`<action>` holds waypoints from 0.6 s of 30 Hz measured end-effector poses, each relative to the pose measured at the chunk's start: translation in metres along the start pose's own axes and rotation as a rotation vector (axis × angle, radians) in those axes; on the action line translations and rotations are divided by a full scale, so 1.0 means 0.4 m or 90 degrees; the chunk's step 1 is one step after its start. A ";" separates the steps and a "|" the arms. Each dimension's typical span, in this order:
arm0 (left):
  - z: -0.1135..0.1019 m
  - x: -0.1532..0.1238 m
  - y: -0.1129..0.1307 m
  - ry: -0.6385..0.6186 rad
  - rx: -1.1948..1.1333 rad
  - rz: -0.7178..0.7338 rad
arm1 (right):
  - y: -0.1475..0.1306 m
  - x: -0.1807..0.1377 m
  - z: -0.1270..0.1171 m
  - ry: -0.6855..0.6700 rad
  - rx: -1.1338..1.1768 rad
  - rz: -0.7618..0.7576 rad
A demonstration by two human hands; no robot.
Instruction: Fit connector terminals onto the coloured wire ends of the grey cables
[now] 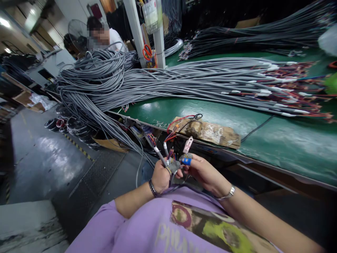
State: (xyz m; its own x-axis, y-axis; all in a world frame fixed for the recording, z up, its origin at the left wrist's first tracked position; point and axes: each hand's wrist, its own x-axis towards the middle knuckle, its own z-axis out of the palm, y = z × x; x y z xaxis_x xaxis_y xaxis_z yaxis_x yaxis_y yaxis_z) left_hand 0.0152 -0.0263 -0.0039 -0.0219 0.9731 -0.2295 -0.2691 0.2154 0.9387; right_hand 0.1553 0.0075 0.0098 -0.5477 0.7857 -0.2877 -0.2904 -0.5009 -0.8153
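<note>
My left hand (161, 175) is closed around grey cables (160, 154) whose stripped ends fan out into thin coloured wires. My right hand (204, 172) is pinched, fingertips wrapped in grey and blue tape, against those wire ends just beside the left hand. Both hands are held close to my chest, below the edge of the green table (279, 140). A small pale connector (188, 144) stands just above my right fingertips.
A big heap of grey cables (168, 79) with coloured wire ends lies across the green table. A worn cardboard piece (210, 131) sits at the table's edge. Another person (101, 35) sits behind the heap at the back left. Orange scissors (147, 52) hang on a white post.
</note>
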 end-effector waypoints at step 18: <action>-0.009 -0.006 -0.007 -0.008 0.019 -0.005 | -0.003 -0.002 -0.014 0.083 -0.127 -0.014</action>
State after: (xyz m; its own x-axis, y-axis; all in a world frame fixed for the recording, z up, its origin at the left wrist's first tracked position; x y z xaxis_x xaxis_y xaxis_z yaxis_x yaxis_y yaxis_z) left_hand 0.0127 -0.0293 -0.0068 -0.0082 0.9724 -0.2333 -0.2405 0.2245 0.9443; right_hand 0.1602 0.0095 0.0082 -0.4339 0.8419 -0.3207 -0.1334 -0.4121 -0.9013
